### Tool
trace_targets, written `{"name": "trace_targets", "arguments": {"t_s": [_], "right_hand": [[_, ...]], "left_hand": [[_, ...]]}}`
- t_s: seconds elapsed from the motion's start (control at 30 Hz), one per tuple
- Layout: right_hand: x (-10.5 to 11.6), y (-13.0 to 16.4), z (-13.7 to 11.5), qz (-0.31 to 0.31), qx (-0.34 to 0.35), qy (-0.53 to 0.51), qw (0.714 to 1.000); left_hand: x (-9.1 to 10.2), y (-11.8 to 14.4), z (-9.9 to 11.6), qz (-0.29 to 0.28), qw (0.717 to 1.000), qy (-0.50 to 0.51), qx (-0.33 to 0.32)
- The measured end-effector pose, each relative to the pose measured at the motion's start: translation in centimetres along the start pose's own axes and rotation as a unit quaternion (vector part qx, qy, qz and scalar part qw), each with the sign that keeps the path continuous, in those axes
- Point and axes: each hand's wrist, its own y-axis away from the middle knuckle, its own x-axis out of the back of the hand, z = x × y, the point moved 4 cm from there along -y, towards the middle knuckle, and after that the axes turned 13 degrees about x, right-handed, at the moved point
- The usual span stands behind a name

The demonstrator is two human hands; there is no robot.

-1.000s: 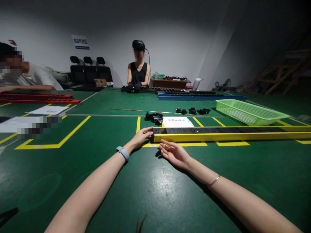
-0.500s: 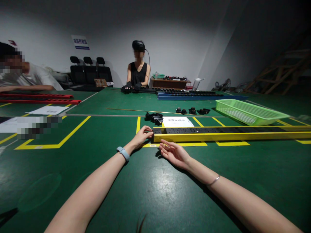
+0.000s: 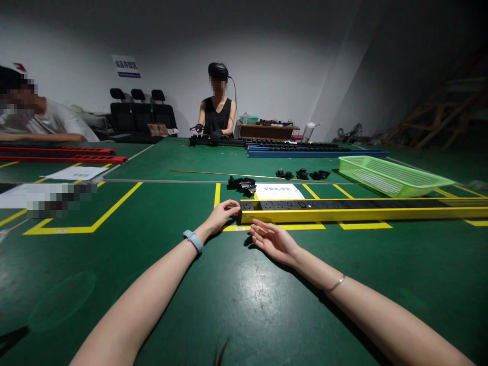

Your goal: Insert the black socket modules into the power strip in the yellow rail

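Landmark: a long yellow rail point(image 3: 358, 214), laid across the green table point(image 3: 236, 300) and fitted along its top with a row of black socket modules point(image 3: 290, 205).

Left hand point(image 3: 221, 215): placed at the rail's near left end, fingers curled loosely, fingertips point(image 3: 233, 205) brought up to the end of the rail; whether contact is made cannot be told. Nothing is clamped in it. A pale blue wristband point(image 3: 192, 239) is worn on this arm.

Right hand point(image 3: 273, 240): laid just in front of the rail's left end, palm turned up, fingers spread apart and empty, not touching the rail. A thin bracelet point(image 3: 336, 283) is worn on the wrist.

White paper sheet point(image 3: 279, 191): lying just behind the rail, near its left end.

Heap of black parts point(image 3: 242, 184): found behind the rail's left end, beside the paper.

Small black pieces point(image 3: 302, 174): set in a row farther behind the rail.

Green mesh basket point(image 3: 389, 175): standing behind the rail, toward its right half.

Blue rail point(image 3: 316, 151): laid well behind the yellow rail, parallel to it.

Seated person point(image 3: 217, 109): placed far behind the rail at the table's far edge, dark gloves worn.

Red rails point(image 3: 61, 155): lying far off to the left of the rail, with a second person point(image 3: 46, 124) leaning beside them.
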Motion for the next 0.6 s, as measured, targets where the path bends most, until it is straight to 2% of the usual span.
{"name": "trace_targets", "arguments": {"t_s": [0.6], "right_hand": [[0.12,-0.04,0.0,-0.009,-0.003,-0.002,1.0]], "left_hand": [[0.09,-0.01,-0.15,0.003,1.0,0.017,-0.002]]}}
